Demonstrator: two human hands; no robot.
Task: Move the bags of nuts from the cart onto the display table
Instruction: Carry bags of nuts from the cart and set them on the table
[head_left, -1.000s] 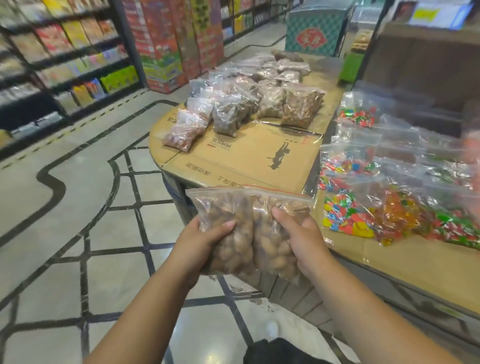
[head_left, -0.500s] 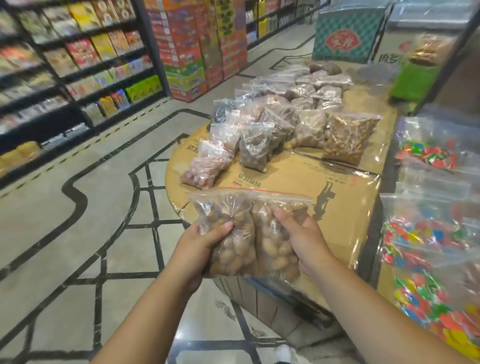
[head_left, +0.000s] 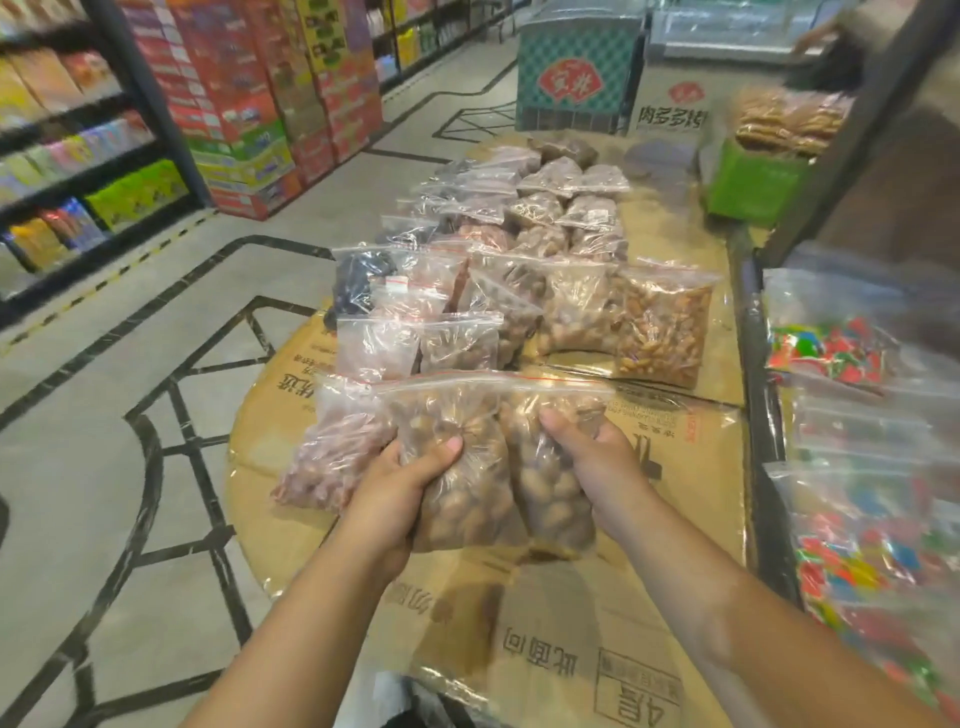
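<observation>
Bags of nuts, many, already laid in rows on the cardboard-covered display table (head_left: 691, 499), filling its far half; near half bare. Nearest of them, a pinkish bag (head_left: 332, 457), just left of the held pair. Two bags of nuts (head_left: 498, 467) side by side above the table's near half, not yet set down. Left hand (head_left: 395, 493) clenched around the left bag, right hand (head_left: 597, 462) around the right. Cart out of sight, remaining stock unknowable
</observation>
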